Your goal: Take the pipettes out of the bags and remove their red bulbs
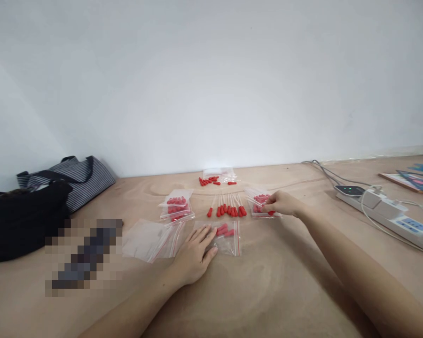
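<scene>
My left hand (pixel 197 253) lies flat with fingers stretched over a clear zip bag (pixel 230 246) that holds several red pieces. Farther right, my right hand (pixel 284 204) has its fingers pinched together over another filled zip bag (pixel 255 202). A bright red piece (pixel 270 212) shows at its fingertips; the rest of it is hidden. Between the hands and a little farther back, thin pale sticks with red heads (pixel 229 210) lie in a fan. Left of them is a stack of filled zip bags (pixel 178 206).
Empty zip bags (pixel 144 239) lie left of my left hand. At the back are more red-headed sticks (pixel 207 180) by a clear bag (pixel 218 173). A power strip (pixel 405 223) with cables is at right, a striped bag (pixel 91 180) and black cloth (pixel 24 220) at left.
</scene>
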### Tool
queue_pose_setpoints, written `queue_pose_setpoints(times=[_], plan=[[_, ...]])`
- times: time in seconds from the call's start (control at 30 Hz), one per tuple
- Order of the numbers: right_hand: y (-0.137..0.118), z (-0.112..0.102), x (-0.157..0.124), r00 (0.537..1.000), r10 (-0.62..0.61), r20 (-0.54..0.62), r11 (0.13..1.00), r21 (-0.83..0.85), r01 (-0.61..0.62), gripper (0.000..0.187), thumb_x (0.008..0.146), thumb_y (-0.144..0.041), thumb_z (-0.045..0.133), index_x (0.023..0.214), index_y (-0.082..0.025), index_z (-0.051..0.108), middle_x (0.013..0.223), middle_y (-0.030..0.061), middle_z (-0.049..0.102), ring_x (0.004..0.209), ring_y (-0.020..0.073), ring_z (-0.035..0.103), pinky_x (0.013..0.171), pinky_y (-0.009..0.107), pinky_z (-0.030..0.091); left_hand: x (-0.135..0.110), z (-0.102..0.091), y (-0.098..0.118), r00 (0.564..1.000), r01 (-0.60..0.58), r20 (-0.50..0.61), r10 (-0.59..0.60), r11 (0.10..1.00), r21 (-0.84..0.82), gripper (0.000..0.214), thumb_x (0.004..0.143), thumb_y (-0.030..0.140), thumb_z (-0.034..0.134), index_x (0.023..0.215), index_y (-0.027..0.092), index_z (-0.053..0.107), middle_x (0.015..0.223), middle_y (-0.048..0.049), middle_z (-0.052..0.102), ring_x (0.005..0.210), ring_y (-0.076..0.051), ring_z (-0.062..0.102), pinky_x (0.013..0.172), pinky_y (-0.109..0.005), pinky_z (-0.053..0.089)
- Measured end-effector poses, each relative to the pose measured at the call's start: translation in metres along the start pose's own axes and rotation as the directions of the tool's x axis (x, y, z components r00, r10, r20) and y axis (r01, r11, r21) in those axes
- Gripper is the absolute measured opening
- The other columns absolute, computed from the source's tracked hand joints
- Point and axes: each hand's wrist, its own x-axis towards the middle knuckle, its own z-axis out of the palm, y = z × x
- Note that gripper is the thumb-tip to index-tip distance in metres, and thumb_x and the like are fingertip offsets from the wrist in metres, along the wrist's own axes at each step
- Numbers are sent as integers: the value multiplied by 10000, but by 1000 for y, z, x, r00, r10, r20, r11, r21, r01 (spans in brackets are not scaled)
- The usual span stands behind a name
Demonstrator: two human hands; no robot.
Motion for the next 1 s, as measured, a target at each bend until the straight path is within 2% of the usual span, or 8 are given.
queue_pose_setpoints(times=[0.07, 0.23, 0.33, 0.5, 0.57, 0.63, 0.73, 1.0], plan=[[-12, 12, 13, 987, 92, -130, 986, -126, -108, 286, 609, -438, 552, 549, -167, 616, 506, 4, 562, 543, 138, 527, 511, 231, 352, 0, -1, 1, 1000, 0, 6, 0, 1000, 9, 499, 879, 401, 282, 1334, 196, 272, 1396, -70, 260, 1286, -199, 216, 1055, -418, 199], [-38, 39, 33, 961, 127, -246, 953, -239, -187, 246, 642, -379, 532, 565, -158, 606, 606, 73, 617, 677, 220, 577, 729, 372, 358, 0, -3, 2, 1000, -2, 19, 2, 1000, 14, 505, 881, 403, 273, 1336, 183, 265, 1400, -78, 247, 1289, -202, 204, 1054, -426, 195], [-46, 47, 35, 950, 112, -292, 936, -291, -200, 211, 646, -341, 537, 631, -144, 613, 673, 100, 631, 739, 259, 580, 809, 459, 292, 1, -1, 1, 1000, -10, 6, 10, 1000, 0, 504, 879, 397, 282, 1335, 183, 267, 1399, -78, 250, 1289, -203, 206, 1052, -431, 197], [-50, 47, 22, 948, 14, -318, 934, -335, -126, 222, 696, -308, 496, 718, -128, 624, 776, 129, 640, 800, 261, 573, 829, 454, 264, 1, 1, 1, 1000, -6, -17, 5, 999, -36, 499, 871, 402, 306, 1323, 191, 297, 1390, -73, 274, 1282, -219, 225, 1048, -441, 211], [-49, 49, 12, 949, -79, -307, 947, -321, -25, 201, 722, -273, 468, 756, -156, 629, 841, 93, 642, 822, 218, 565, 823, 396, 285, 1, 0, 1, 1000, 2, -25, -3, 999, -47, 517, 865, 399, 318, 1327, 168, 286, 1382, -83, 291, 1277, -222, 239, 1048, -436, 218], [-44, 54, 0, 939, -244, -244, 951, -251, 182, 170, 720, -226, 472, 758, -186, 634, 820, 35, 645, 779, 160, 561, 784, 321, 317, 1, 0, 2, 1000, 9, -26, -11, 999, -50, 546, 861, 393, 324, 1333, 125, 263, 1373, -105, 306, 1272, -222, 251, 1048, -429, 227], [-35, 68, -15, 872, -471, -136, 882, -103, 460, 111, 683, -191, 539, 665, -192, 649, 690, 0, 634, 706, 133, 547, 726, 278, 336, 1, 0, 3, 1000, 15, -13, -16, 999, -36, 552, 862, 387, 317, 1325, 90, 273, 1370, -117, 308, 1271, -221, 254, 1051, -421, 224], [-27, 99, -18, 771, -572, -279, 793, 52, 607, 171, 732, -346, 590, 801, -218, 680, 680, 23, 571, 654, 128, 503, 665, 289, 369, 1, 1, 1, 999, -1, -45, -1, 999, -35, 501, 860, 394, 327, 1298, 150, 336, 1367, -86, 328, 1263, -214, 273, 1049, -425, 229]])
